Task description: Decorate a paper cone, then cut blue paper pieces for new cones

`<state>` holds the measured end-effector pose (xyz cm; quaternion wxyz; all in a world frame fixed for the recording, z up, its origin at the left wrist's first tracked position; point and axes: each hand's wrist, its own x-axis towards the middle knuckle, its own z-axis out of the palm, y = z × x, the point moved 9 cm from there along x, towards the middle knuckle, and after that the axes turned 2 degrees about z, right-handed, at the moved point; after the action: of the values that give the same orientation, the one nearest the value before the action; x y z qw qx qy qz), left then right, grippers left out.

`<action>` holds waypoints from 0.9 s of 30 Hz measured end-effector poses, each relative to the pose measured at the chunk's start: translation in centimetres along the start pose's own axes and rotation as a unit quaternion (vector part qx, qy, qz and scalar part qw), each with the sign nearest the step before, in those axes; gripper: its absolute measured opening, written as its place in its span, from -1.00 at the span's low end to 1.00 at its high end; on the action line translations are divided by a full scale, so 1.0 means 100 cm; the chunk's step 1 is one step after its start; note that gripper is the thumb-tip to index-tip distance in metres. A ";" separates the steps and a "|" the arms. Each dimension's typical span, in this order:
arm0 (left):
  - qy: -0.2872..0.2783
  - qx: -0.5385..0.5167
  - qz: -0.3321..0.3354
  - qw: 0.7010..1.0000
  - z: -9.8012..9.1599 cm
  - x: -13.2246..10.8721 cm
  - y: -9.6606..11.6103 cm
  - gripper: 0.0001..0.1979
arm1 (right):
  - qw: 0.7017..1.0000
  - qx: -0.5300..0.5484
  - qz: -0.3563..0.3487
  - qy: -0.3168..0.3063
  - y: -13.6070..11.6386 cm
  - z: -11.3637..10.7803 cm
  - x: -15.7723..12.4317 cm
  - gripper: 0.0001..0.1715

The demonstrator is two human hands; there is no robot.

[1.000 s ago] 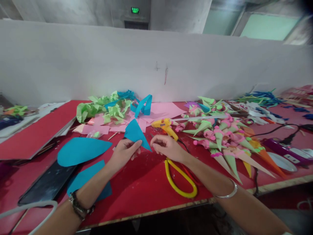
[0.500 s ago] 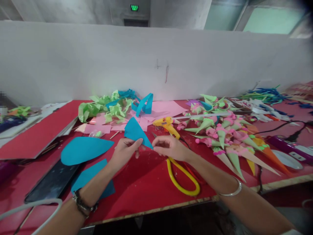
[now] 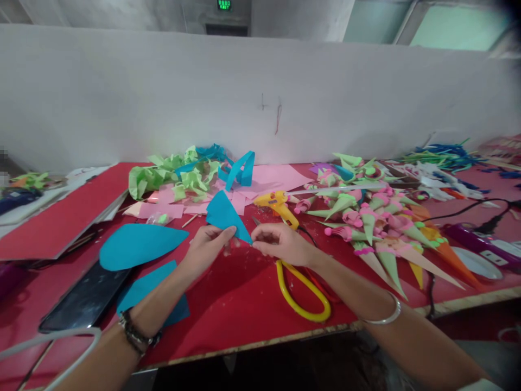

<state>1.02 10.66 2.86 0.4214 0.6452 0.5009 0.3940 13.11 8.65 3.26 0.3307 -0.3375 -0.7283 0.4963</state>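
Observation:
A folded blue paper piece (image 3: 226, 215) is held above the red table between both hands. My left hand (image 3: 211, 244) pinches its lower edge, thumb on top. At the pointed lower right tip, my right hand (image 3: 277, 241) has thumb and fingers closed on the paper. Close behind my right hand lies a yellow glue gun (image 3: 277, 203). Yellow-handled scissors (image 3: 303, 312) rest under my right wrist, their blades partly hidden. To the left lie a blue teardrop-shaped paper (image 3: 140, 244) and another blue sheet (image 3: 150, 290), partly covered by my left forearm.
A black phone (image 3: 81, 298) sits beneath the blue teardrop. Many paper cones (image 3: 368, 222) with pink and green trim are piled at right. Crumpled green paper (image 3: 150, 179) and pink sheets (image 3: 280, 178) lie by the wall. A purple power strip (image 3: 480, 247) stands far right.
The view has tipped slightly, so everything sits a little higher or lower in the picture. Both hands keep their hold on the blue paper, with barely any shift.

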 end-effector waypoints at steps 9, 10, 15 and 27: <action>-0.029 0.004 0.014 0.999 0.006 0.000 0.005 -0.60 | 1.000 0.000 0.008 -0.005 -0.001 0.002 0.000 -0.89; -0.036 0.004 0.018 0.999 0.008 -0.001 0.005 -0.60 | 1.000 0.000 0.008 -0.004 -0.001 0.003 0.000 -0.89; -0.040 0.002 0.019 0.999 0.009 0.000 0.002 -0.61 | 1.000 0.007 0.020 -0.011 0.003 0.005 0.000 -0.86; -0.019 -0.001 0.032 0.999 0.006 0.000 0.001 -0.61 | 1.000 0.004 0.008 -0.013 -0.001 0.006 -0.001 -0.93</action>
<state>1.57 10.57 2.72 0.4187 0.6675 0.4718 0.3956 12.68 8.28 3.18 0.3188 -0.3357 -0.7276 0.5062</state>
